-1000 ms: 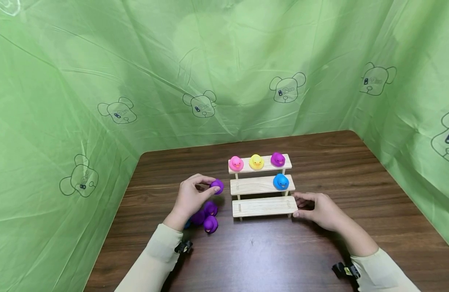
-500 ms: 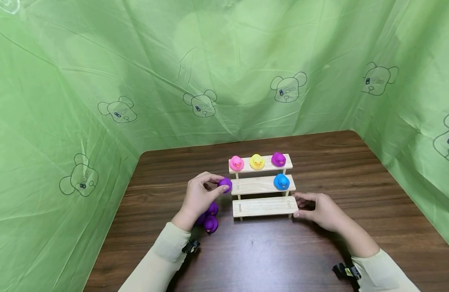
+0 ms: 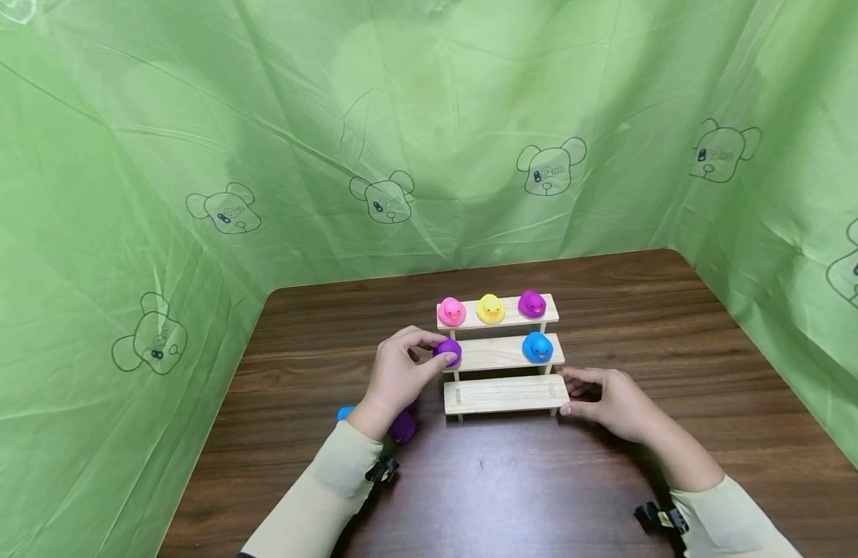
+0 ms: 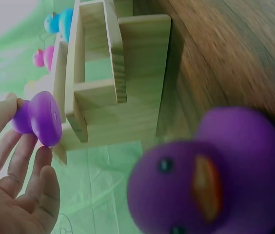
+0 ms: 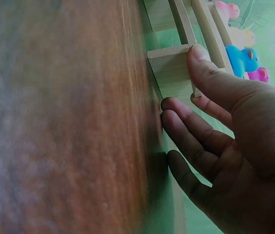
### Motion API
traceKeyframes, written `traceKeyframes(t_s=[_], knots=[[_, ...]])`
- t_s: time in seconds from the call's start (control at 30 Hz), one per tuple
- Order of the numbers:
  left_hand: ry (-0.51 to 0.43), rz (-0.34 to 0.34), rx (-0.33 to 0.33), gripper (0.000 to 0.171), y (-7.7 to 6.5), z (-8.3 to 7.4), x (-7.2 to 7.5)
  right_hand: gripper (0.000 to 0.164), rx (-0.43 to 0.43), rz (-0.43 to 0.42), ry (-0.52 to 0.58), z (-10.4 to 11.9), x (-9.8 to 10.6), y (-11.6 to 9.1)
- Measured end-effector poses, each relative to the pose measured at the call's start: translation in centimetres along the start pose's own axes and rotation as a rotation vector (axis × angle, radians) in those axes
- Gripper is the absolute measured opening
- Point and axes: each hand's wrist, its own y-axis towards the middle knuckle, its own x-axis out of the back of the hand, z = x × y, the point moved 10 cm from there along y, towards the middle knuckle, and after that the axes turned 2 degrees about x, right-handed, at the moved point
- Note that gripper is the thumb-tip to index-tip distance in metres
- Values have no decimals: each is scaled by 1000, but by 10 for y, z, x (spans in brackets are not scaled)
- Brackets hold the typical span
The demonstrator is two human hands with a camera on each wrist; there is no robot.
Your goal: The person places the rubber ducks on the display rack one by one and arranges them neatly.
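Observation:
My left hand [image 3: 403, 373] pinches a purple rubber duck [image 3: 448, 353] between thumb and fingers at the left end of the middle step of a small wooden tiered stand [image 3: 505, 395]. In the left wrist view the held duck [image 4: 45, 118] is tipped, its flat base showing; whether it touches the step is hard to tell. My right hand [image 3: 612, 404] grips the right end of the lowest step, thumb in front and a finger behind. A blue duck [image 3: 538, 347] sits on the middle step's right end. Pink [image 3: 452, 311], yellow [image 3: 491, 309] and purple ducks [image 3: 532, 304] line the top step.
Beside the left forearm, on the brown table [image 3: 512, 496], lie a purple duck [image 3: 402, 428] and a blue one [image 3: 345, 413], partly hidden by the arm. Green printed cloth [image 3: 456, 139] hangs behind the table and at both sides.
My left hand has carried the purple duck rightward, from beside the stand to the middle step's left end. The right hand has stayed at the stand's lower right end.

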Motion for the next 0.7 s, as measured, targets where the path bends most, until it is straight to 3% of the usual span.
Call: traceKeyframes(t_s=[0.7], knots=[[-37,6,-10,22,7,-18,-35,64,4,-5,1,1,1,0]])
